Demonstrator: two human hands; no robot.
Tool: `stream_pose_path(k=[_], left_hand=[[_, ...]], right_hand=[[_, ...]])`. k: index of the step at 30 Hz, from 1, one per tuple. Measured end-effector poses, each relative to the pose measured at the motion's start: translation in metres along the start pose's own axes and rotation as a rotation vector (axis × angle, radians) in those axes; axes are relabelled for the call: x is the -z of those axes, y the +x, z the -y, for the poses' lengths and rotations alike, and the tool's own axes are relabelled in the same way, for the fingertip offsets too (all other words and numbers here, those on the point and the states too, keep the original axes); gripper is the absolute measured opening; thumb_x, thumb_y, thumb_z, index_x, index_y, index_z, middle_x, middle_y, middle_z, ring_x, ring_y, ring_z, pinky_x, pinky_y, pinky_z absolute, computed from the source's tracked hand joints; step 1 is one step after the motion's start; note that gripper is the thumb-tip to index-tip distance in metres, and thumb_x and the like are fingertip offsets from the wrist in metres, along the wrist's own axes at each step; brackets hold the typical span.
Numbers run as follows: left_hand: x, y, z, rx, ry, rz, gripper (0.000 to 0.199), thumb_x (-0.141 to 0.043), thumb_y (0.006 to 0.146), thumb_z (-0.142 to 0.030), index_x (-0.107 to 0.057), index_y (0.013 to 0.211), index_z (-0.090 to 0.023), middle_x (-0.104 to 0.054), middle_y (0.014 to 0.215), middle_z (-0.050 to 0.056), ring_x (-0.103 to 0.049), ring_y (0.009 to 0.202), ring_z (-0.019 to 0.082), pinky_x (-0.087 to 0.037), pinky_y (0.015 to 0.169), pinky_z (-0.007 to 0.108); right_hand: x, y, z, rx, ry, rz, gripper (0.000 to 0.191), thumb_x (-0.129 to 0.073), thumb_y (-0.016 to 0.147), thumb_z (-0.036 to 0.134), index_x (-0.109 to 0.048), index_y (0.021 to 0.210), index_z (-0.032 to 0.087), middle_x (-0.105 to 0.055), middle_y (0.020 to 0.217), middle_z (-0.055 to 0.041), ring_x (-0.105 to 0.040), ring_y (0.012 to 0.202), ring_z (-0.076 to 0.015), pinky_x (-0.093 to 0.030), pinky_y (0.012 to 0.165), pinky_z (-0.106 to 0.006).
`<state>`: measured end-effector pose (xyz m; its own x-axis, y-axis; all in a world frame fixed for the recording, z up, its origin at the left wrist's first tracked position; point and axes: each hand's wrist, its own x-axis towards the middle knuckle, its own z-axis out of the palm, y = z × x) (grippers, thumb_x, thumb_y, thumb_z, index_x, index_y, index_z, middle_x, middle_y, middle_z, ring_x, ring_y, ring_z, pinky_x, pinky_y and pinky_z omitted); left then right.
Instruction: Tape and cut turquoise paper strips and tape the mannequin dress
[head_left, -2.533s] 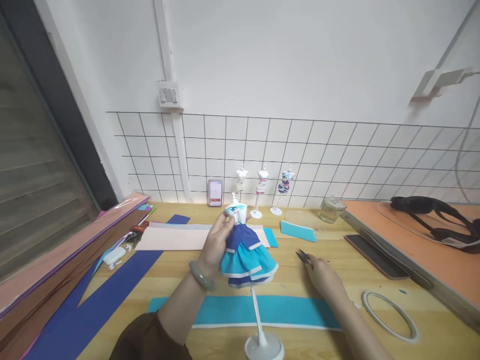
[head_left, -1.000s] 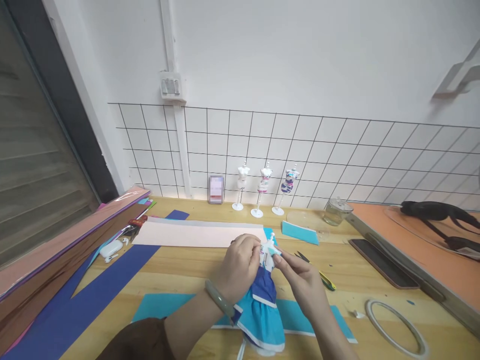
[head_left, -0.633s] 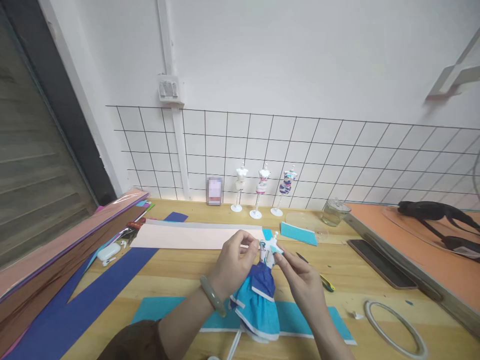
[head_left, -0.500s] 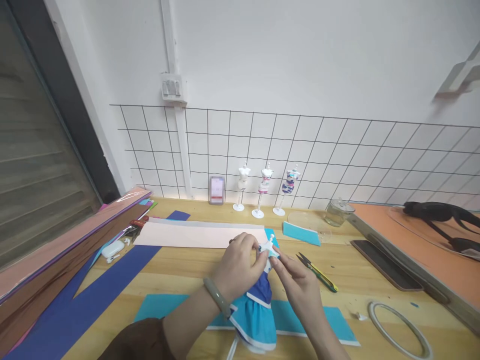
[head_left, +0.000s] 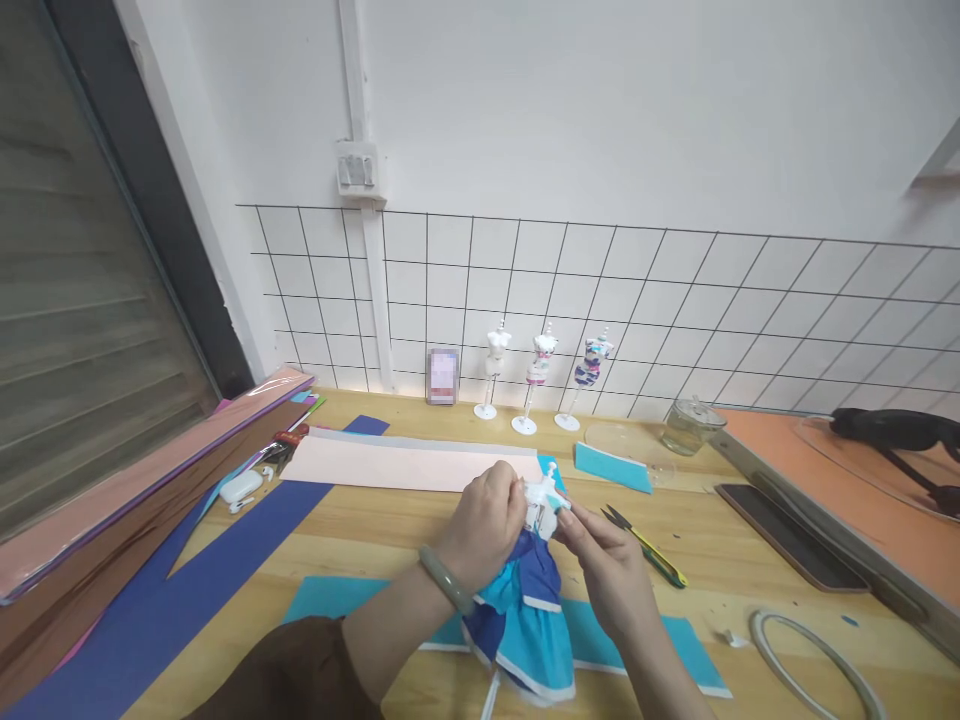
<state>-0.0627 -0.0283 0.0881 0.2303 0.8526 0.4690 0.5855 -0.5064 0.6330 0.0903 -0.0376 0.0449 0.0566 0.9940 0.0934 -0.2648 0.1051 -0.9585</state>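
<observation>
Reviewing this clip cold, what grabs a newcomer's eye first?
Probably the small mannequin in a blue and turquoise skirt, its upper body held between left hand and right hand, front and centre. Behind it, three more mannequins stand before the wall. A dark blue strip slants across the left of the table.

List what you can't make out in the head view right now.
All in the head view:
Left hand: its exact hold on the dress form, hidden by the hand's own back.
Stand: lower end, cut off by the bottom edge.
Blue strip: part of its middle, hidden behind the skirt.
Phone: screen text, blurred into blocks.
</observation>
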Motion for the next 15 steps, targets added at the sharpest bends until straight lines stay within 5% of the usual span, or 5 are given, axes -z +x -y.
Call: stream_pose_path(k=[7, 11, 15], left_hand=[[-0.006, 0.004, 0.000, 0.299, -0.766, -0.025, 0.022, -0.039, 0.085, -0.040, -0.040, 0.076, -0.019, -0.058, 0.069, 0.001, -0.061, 0.060, 0.014, -0.049, 0.058, 0.027], [-0.005, 0.007, -0.004, 0.421, -1.046, 0.005, 0.025, -0.046, 0.082, -0.041, -0.041, 0.077, -0.017, -0.062, 0.069, 0.004, -0.063, 0.062, 0.016, -0.051, 0.063, 0.032], [-0.004, 0.007, -0.005, 0.481, -1.195, 0.054, 0.025, -0.050, 0.081, -0.040, -0.042, 0.078, -0.016, -0.065, 0.073, 0.008, -0.064, 0.065, 0.017, -0.051, 0.065, 0.032]], right_hand=[[-0.002, 0.001, 0.013, 0.017, 0.191, 0.065, 0.014, -0.069, 0.069, 0.034, -0.072, 0.070, 0.020, -0.065, 0.060, -0.0008, -0.053, 0.053, -0.0123, -0.046, 0.053, -0.026], [0.000, 0.002, 0.012, -0.047, 0.267, 0.043, 0.019, -0.069, 0.068, 0.035, -0.072, 0.080, 0.020, -0.067, 0.067, -0.0032, -0.055, 0.055, -0.0141, -0.044, 0.053, -0.026], [0.001, 0.003, 0.011, -0.093, 0.268, 0.044, 0.022, -0.073, 0.061, 0.040, -0.071, 0.069, 0.020, -0.067, 0.060, -0.0035, -0.058, 0.053, -0.0174, -0.046, 0.055, -0.029]])
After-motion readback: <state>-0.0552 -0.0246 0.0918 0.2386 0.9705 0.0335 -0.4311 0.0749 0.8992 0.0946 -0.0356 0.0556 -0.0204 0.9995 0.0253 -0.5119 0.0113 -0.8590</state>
